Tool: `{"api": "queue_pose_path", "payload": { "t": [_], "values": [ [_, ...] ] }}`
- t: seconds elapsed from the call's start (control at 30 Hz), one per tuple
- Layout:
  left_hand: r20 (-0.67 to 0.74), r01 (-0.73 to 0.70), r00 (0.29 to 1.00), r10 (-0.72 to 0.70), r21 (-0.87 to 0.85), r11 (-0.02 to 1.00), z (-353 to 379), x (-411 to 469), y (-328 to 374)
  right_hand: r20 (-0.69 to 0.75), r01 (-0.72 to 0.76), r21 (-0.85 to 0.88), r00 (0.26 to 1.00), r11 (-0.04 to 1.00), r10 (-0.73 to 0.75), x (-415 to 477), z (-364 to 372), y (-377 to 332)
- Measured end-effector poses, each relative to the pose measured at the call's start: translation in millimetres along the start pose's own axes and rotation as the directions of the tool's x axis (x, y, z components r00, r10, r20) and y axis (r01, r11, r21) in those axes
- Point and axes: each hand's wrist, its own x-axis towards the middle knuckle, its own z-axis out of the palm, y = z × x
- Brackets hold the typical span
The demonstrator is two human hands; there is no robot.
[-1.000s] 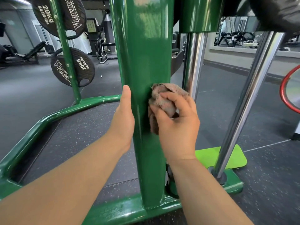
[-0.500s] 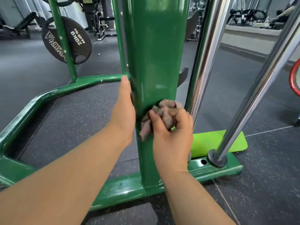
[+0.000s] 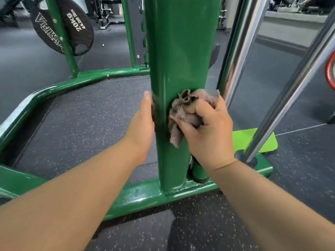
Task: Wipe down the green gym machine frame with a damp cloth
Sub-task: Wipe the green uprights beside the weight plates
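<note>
Black and ribbed, marked 20KG: weight plate (image 3: 78, 24) hanging at upper left behind a slanted green post (image 3: 63, 42). Below it, running across the speckled rubber floor (image 3: 90, 115): green base rail (image 3: 81, 81), bending round at far left and coming back toward the near crossbar (image 3: 141, 194).

Left of centre: left hand (image 3: 143, 122) lying flat against the left face of the green upright (image 3: 181, 51). Visible digit pointing straight up along the paint, gripping nothing. Other fingers hiding behind the upright.

Centre: upright standing welded on the crossbar, gloss paint reflecting the room lights.

Pressing against the upright's right front edge, in its lower part and clear of the weld: crumpled pinkish-grey cloth (image 3: 183, 113), one corner hanging loose below the bundle. Clamping it: right hand (image 3: 208, 129), fingers and thumb curling tightly round the fabric, back of the hand facing the camera.

Right of centre: inner chrome rod (image 3: 239, 48) rising just behind the cloth. Further right: outer chrome rod (image 3: 299, 78) slanting upward, its lower end seating in a dark collar on the green foot. Lying on the floor behind that foot: lime-green pad (image 3: 268, 142). Showing at the far right edge: part of a red ring (image 3: 330, 73).
</note>
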Motion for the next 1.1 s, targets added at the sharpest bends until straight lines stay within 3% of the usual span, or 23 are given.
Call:
{"api": "queue_pose_path", "payload": {
  "t": [0.07, 0.3, 0.37, 0.43, 0.53, 0.63, 0.73, 0.83, 0.9, 0.93, 1.0, 1.03, 1.1],
  "values": [
    [0.031, 0.026, 0.999, -0.027, 0.019, 0.999, -4, 4, -5, 0.062, 0.039, -0.055, 0.997, 0.998, -0.035, -21, 9, 20],
    [0.041, 0.118, 0.992, -0.122, 0.087, 0.989, -8, 3, -26, 0.381, 0.032, -0.243, 0.922, 0.969, 0.066, -88, 35, 77],
    [0.036, 0.113, 0.993, -0.116, 0.075, 0.991, -8, 0, -33, 0.278, 0.026, -0.179, 0.960, 0.984, 0.025, -80, 29, 63],
    [0.007, 0.104, 0.994, -0.105, 0.046, 0.994, -7, 1, -38, 0.075, 0.074, -0.077, 0.995, 0.994, -0.068, -51, 18, 39],
    [-0.010, 0.121, 0.993, -0.121, -0.021, 0.992, -4, 1, -39, -0.059, 0.240, -0.090, 0.967, 0.966, -0.246, -14, 12, 24],
    [0.063, 0.170, 0.984, -0.166, -0.060, 0.984, -9, 0, -33, 0.137, 0.392, -0.147, 0.917, 0.908, -0.374, -45, 28, 50],
    [0.107, 0.223, 0.971, -0.212, -0.103, 0.970, -15, -6, -25, 0.405, 0.442, -0.153, 0.844, 0.884, -0.352, -91, 39, 84],
    [-0.082, 0.205, 0.975, -0.206, -0.015, 0.979, -12, -22, -26, 0.428, 0.347, -0.145, 0.866, 0.927, -0.257, -97, 36, 78],
    [-0.204, 0.265, 0.942, -0.268, -0.040, 0.963, -12, -44, -34, 0.389, 0.220, -0.048, 0.903, 0.974, -0.184, -89, 32, 60],
    [-0.164, 0.328, 0.925, -0.343, -0.112, 0.938, -11, -57, -38, 0.389, 0.185, 0.003, 0.905, 0.983, -0.172, -85, 30, 50],
    [0.062, 0.458, 0.888, -0.456, -0.234, 0.858, -8, -77, -36, 0.426, 0.195, 0.064, 0.882, 0.979, -0.203, -82, 26, 37],
    [0.135, 0.480, 0.877, -0.461, -0.279, 0.832, -7, -81, -35, 0.445, 0.214, 0.089, 0.865, 0.973, -0.232, -82, 24, 32],
    [0.132, 0.419, 0.907, -0.400, -0.380, 0.825, -7, -78, -29, 0.472, 0.260, 0.119, 0.834, 0.958, -0.285, -85, 17, 29]
  ]
}}
